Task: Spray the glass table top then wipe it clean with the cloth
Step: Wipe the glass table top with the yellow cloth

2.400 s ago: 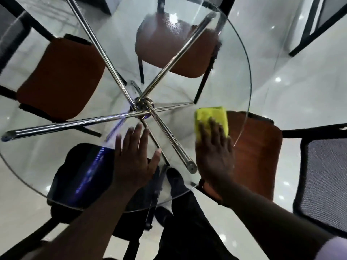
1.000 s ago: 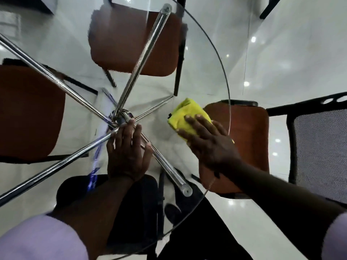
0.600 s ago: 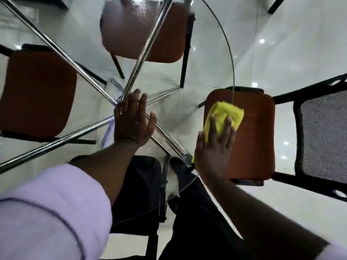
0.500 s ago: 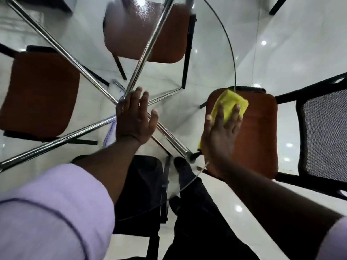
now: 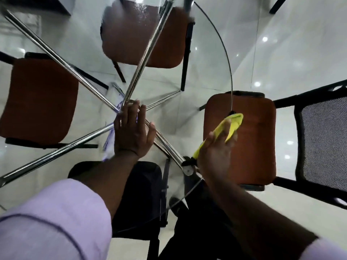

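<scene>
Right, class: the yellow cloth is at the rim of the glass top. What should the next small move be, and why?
Probably sweep the right hand and its yellow cloth inward over the glass table top, toward the far side. The cloth sits at the right rim, what look like droplets speckle the far glass, and the left hand lies flat near the centre.

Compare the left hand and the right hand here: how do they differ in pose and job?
The left hand lies flat with straight fingers; the right hand grips the yellow cloth. The left hand rests near the middle of the glass table top; the right hand is at its rim. Both are bare and at the glass.
</scene>
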Demonstrator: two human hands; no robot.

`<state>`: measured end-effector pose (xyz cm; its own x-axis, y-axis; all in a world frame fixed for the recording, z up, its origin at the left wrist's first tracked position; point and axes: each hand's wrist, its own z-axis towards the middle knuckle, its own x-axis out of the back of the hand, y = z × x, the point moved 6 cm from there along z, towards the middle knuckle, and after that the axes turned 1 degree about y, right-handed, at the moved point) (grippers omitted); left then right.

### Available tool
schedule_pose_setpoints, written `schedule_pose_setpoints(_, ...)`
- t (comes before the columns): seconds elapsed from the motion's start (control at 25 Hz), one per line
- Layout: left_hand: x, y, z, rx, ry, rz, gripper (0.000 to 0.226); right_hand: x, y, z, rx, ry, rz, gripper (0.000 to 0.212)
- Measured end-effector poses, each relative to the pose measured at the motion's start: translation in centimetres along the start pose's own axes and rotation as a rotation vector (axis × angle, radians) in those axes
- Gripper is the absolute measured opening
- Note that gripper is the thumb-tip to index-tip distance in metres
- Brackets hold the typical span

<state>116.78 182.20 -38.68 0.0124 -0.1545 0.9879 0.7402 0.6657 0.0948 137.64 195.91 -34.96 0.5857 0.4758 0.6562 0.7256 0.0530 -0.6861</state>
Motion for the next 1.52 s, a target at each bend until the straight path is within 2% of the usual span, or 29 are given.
schedule_pose_setpoints(0.04, -0.1, -0.1, 0.1, 0.003, -0.008, 0.006, 0.062, 0.3, 0.3, 3.7, 0.016, -0.014, -0.089, 0.062)
schedule_pose_setpoints(0.16, 0.0, -0.1, -0.1, 0.011, -0.019, -0.003, 0.064, 1.4, -1.6, 16.4, 0.108, 0.084, -0.293, 0.061)
schedule_pose_setpoints(0.2, -0.1, -0.1, 0.0, 0.015, -0.026, -0.012, 0.064, 1.4, -2.5, 17.2, 0.091, 0.107, -0.32, 0.061)
schedule_pose_setpoints(0.28, -0.1, -0.3, 0.3, 0.017, -0.027, -0.021, 0.063, -0.5, -2.4, 13.2, 0.189, 0.112, -0.513, 0.061)
schedule_pose_setpoints(0.32, -0.1, -0.3, 0.3, 0.018, -0.022, -0.021, 0.063, -1.5, -1.5, 10.1, 0.322, 0.098, -0.569, 0.061)
schedule_pose_setpoints(0.36, 0.0, -0.2, 0.3, 0.017, -0.013, -0.019, 0.063, -2.3, -1.1, 7.6, 0.486, 0.013, -0.57, 0.06)
schedule_pose_setpoints(0.4, 0.1, -0.1, 0.3, 0.014, -0.009, -0.013, 0.064, -2.9, -1.2, 6.6, 0.731, -0.099, -0.602, 0.06)
schedule_pose_setpoints(0.48, 0.1, -0.1, 0.3, 0.015, -0.032, -0.014, 0.066, -4.4, -3.9, 9.8, 1.292, -0.341, -0.734, 0.057)
schedule_pose_setpoints(0.52, 0.1, -0.2, 0.4, 0.026, -0.045, -0.021, 0.066, -5.4, -5.6, 13.4, 1.464, -0.37, -0.789, 0.056)
schedule_pose_setpoints(0.56, 0.0, -0.3, 0.6, 0.033, -0.052, -0.025, 0.067, -6.8, -6.9, 18.1, 1.476, -0.327, -0.804, 0.055)
schedule_pose_setpoints(0.6, -0.2, -0.3, 0.6, 0.033, -0.06, -0.027, 0.067, -7.5, -8.5, 23.0, 1.316, -0.236, -0.774, 0.054)
schedule_pose_setpoints(0.68, -0.3, -0.5, 0.5, 0.026, -0.066, -0.036, 0.067, -5.4, -10.3, 29.4, 0.776, 0.047, -0.689, 0.058)
schedule_pose_setpoints(0.72, -0.3, -0.5, 0.6, 0.027, -0.062, -0.042, 0.067, -4.4, -9.4, 29.1, 0.568, 0.127, -0.626, 0.061)
schedule_pose_setpoints(0.76, -0.3, -0.6, 0.6, 0.034, -0.06, -0.039, 0.067, -3.8, -8.2, 26.4, 0.464, 0.151, -0.6, 0.062)
schedule_pose_setpoints(0.8, -0.4, -0.6, 0.6, 0.04, -0.061, -0.035, 0.068, -3.5, -6.8, 22.4, 0.458, 0.112, -0.605, 0.063)
schedule_pose_setpoints(0.92, -0.3, -0.5, 0.6, 0.049, -0.056, -0.018, 0.067, -2.8, -2.7, 11.1, 0.652, -0.071, -0.604, 0.058)
schedule_pose_setpoints(1.0, -0.3, -0.5, 0.6, 0.032, -0.071, -0.01, 0.066, -2.2, -3.3, 12.9, 0.765, -0.06, -0.596, 0.055)
schedule_pose_setpoints(1.16, -0.7, -0.6, 1.0, -0.005, -0.098, -0.024, 0.065, -1.2, -5.8, 23.1, 0.59, 0.108, -0.69, 0.06)
schedule_pose_setpoints(1.24, -0.5, -0.7, 0.9, 0.0, -0.088, -0.008, 0.063, -1.0, -4.4, 22.2, 0.571, 0.103, -0.701, 0.062)
schedule_pose_setpoints(1.4, -0.5, -0.8, 0.6, -0.007, -0.03, -0.029, 0.062, -0.5, 0.9, 11.6, 0.681, 0.049, -0.714, 0.058)
schedule_pose_setpoints(1.52, -0.5, -1.2, -0.4, -0.024, -0.056, -0.125, 0.059, -1.5, 4.3, 3.0, 0.789, -0.085, -0.714, 0.058)
